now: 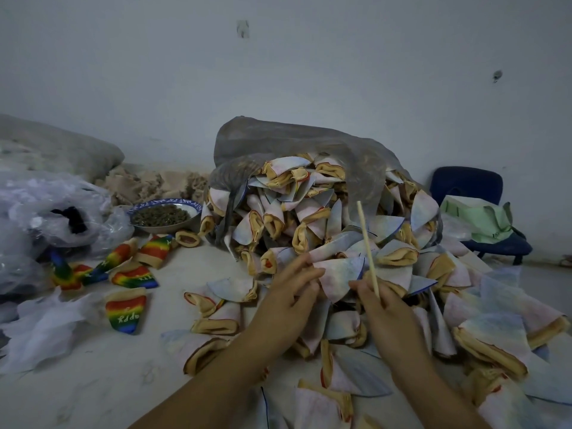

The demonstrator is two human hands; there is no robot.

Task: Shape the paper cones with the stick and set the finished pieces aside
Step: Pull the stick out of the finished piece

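Observation:
A big heap of folded pale paper cones [312, 218] spills out of a grey plastic bag [278, 140] onto the floor. My left hand [291, 289] pinches the left edge of one flat pale cone piece [339, 274] at the heap's front. My right hand [380, 308] grips a thin wooden stick [366, 243] that points up and slightly left, and its fingers touch the same cone piece from the right. Several rainbow-printed finished cones [123, 267] lie on the floor to the left.
A blue-rimmed bowl [164, 216] of dark pellets stands behind the rainbow cones. Crumpled clear plastic bags [52, 218] fill the far left. A dark blue chair [483, 218] with a green bag [476, 221] sits at the right wall. Loose cones cover the floor around my forearms.

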